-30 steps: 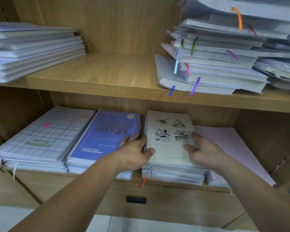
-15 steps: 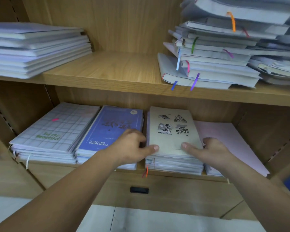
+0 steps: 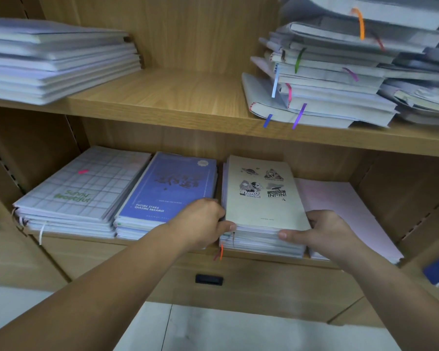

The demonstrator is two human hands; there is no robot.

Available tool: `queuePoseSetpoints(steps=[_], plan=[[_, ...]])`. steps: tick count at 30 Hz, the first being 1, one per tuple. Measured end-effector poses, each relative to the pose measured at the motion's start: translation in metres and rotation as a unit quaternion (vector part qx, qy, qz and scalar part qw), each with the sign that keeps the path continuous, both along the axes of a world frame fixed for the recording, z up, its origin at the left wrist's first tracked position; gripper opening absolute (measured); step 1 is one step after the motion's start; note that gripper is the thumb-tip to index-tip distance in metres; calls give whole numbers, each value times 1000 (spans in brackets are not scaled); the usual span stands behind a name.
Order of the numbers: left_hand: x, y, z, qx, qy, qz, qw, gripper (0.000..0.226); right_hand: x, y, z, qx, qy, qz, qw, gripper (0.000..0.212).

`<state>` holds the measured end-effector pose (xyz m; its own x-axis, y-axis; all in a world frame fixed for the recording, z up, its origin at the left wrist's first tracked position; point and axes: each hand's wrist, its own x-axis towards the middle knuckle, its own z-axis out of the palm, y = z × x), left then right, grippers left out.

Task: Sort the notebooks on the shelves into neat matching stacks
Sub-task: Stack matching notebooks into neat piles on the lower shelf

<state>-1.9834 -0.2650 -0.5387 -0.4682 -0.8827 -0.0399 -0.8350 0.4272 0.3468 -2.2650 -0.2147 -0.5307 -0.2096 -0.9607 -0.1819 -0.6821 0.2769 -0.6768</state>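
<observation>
1. Left hand (image 3: 203, 221): fingers curled into the gap beside the cream notebook stack (image 3: 264, 198), thumb hooked over its front left corner. It is gripping the stack.
2. Right hand (image 3: 322, 231): clasps the front right corner, thumb lying along the front edges. It is gripping too. The stack is held between both hands.
3. The stack has paper covers with black space emblems. It sits on the lower wooden shelf (image 3: 86, 243), third from the left and roughly square.
4. Neighbours: a blue notebook stack (image 3: 167, 188) just to its left, then a white grid-pattern notebook stack (image 3: 86, 188). A pale pink notebook stack (image 3: 340, 206) lies to its right, lower and partly under the right wrist.
5. Likely step: squaring up the cream stack.
6. Risk: an uneven squeeze could skew the lower books, since the thumbs reach only the upper layers.
7. Risk: a shove leftward would knock the blue stack out of line, because the gap is narrow.
8. Risk: the orange ribbon marker (image 3: 221, 252) dangling over the shelf front could snag.
9. On the upper wooden shelf (image 3: 188, 97), a jumbled pile of ribboned grey-white notebooks (image 3: 327, 92) sits unsorted. It leans and may slide if jolted.
</observation>
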Motion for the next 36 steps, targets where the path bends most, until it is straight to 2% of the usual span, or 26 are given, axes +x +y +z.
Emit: queuePoseSetpoints(steps=[4, 7, 8, 9, 12, 14, 17, 22, 25, 29, 32, 36], plan=[[5, 11, 6, -15, 5, 16, 1000, 45, 0, 5, 5, -5, -31, -8, 999, 69], [14, 29, 14, -136, -3, 58, 989, 29, -3, 6, 5, 19, -10, -13, 1000, 63], [14, 35, 13, -133, -9, 81, 988, 27, -2, 8, 5, 36, 8, -12, 999, 62], [12, 42, 11, -90, -8, 100, 991, 25, -2, 9, 3, 51, 22, -11, 998, 62], [3, 56, -14, 99, 43, 123, 986, 23, 4, 11, -9, 69, 42, -16, 997, 60], [-1, 56, -29, 142, 71, 141, 977, 22, 5, 10, -14, 63, 50, -22, 996, 58], [-14, 48, -37, 116, 70, 157, 978, 24, 2, 9, -15, 79, 54, -20, 995, 61], [-31, 41, -39, 91, -7, 160, 983, 28, 1, 6, -19, 107, 69, 6, 992, 58], [-29, 41, -40, 86, 44, 152, 984, 18, -2, 4, -22, 104, 50, 4, 993, 57], [-27, 41, -45, 87, 17, 145, 985, 18, -6, 3, -25, 94, 24, 10, 995, 52], [-26, 40, -47, 92, 15, 152, 984, 26, -7, 3, -25, 97, 14, 5, 995, 54], [-27, 40, -45, 80, 22, 143, 986, 19, -4, 3, -23, 107, 7, -5, 994, 60]])
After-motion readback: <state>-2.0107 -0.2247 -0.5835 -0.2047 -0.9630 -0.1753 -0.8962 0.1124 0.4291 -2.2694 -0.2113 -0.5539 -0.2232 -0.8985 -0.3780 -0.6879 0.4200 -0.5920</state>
